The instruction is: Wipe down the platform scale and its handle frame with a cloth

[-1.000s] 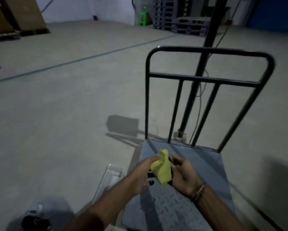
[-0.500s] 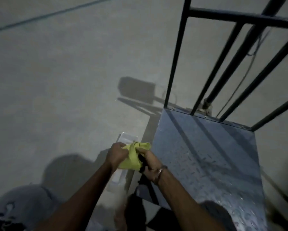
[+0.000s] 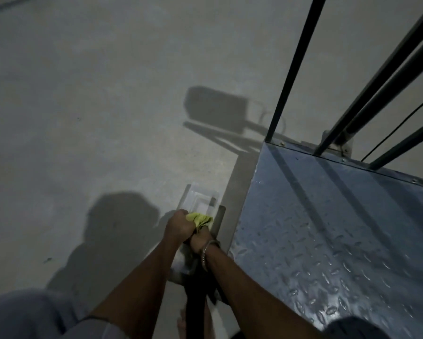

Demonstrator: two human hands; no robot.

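A person stands over a dim concrete floor (image 3: 83, 118), looking down at their own two bare forearms, which reach forward and meet in the lower middle of the view. Both hands are closed tight around a bunched yellow cloth (image 3: 200, 219). The left hand (image 3: 179, 227) is a fist gripping the cloth's left side; the right hand (image 3: 200, 238), pressed against the left, grips the cloth from below and to the right. The cloth bulges out between and above the knuckles, on the side away from the person. A metal bracelet (image 3: 208, 248) circles the right wrist.

The hands and cloth are held over the floor, just left of the platform scale (image 3: 340, 228), not touching it. Directly beyond the cloth a clear plastic tray (image 3: 198, 199) lies on the floor, close beside the platform's left edge. The platform is a grey-blue metal deck with a raised diamond tread pattern, filling the right side of the view, and it glistens with small highlights.

At the platform's far edge the dark handle frame (image 3: 296, 64) rises upright, with several slanted bars visible at the upper right; a thin cable (image 3: 401, 126) runs behind them. Shadows of the frame and of the person fall across the floor. A dark strap-like shape hangs below the hands; what it is cannot be made out.
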